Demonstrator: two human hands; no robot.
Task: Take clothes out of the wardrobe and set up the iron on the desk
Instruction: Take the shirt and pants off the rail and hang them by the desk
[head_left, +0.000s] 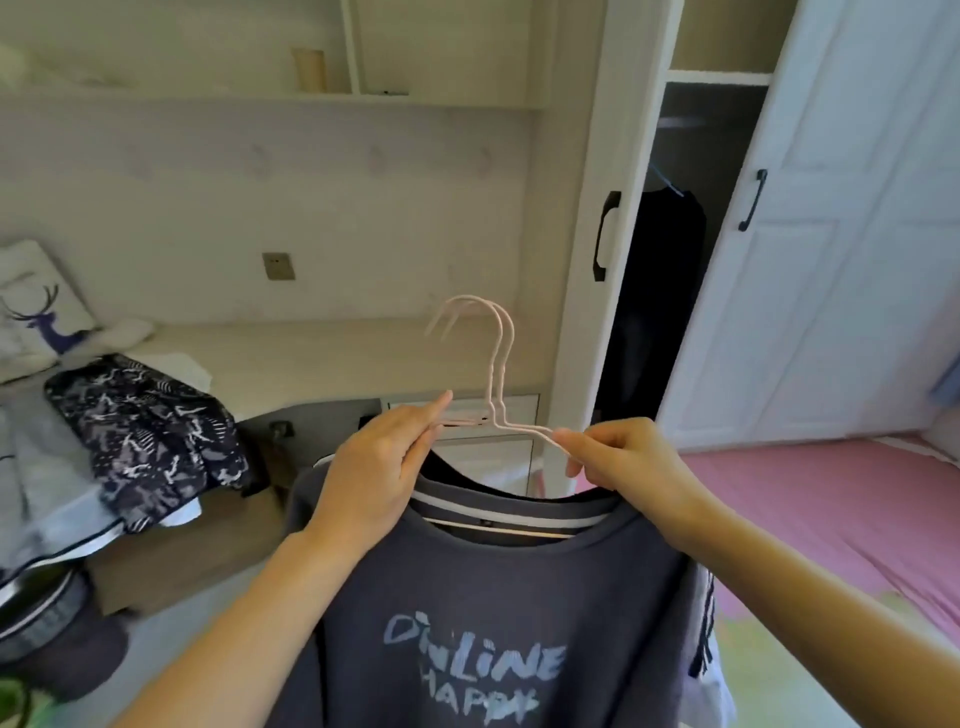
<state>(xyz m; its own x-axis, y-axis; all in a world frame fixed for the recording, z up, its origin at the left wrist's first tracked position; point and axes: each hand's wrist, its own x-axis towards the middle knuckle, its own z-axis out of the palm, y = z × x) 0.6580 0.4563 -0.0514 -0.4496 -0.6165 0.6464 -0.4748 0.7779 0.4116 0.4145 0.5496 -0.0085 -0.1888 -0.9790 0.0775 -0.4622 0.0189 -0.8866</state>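
Note:
A dark grey T-shirt (498, 613) with pale blue lettering hangs in front of me on pale pink wire hangers (496, 364); two hooks show side by side. My left hand (384, 467) pinches the hangers' left shoulder. My right hand (618, 457) pinches the right shoulder wire. A second garment's edge shows behind the shirt at the right. The white wardrobe (587, 234) stands open just beyond, with a dark garment (660, 291) hanging inside on a blue hanger. The pale desk top (322, 358) lies behind my hands to the left. No iron is in view.
A dark patterned garment (145, 431) lies heaped at the desk's left end beside a deer-print cushion (36, 306). The open wardrobe door (831, 234) stands at the right above a pink bed cover (810, 509). Wall shelves (291, 93) run above the desk.

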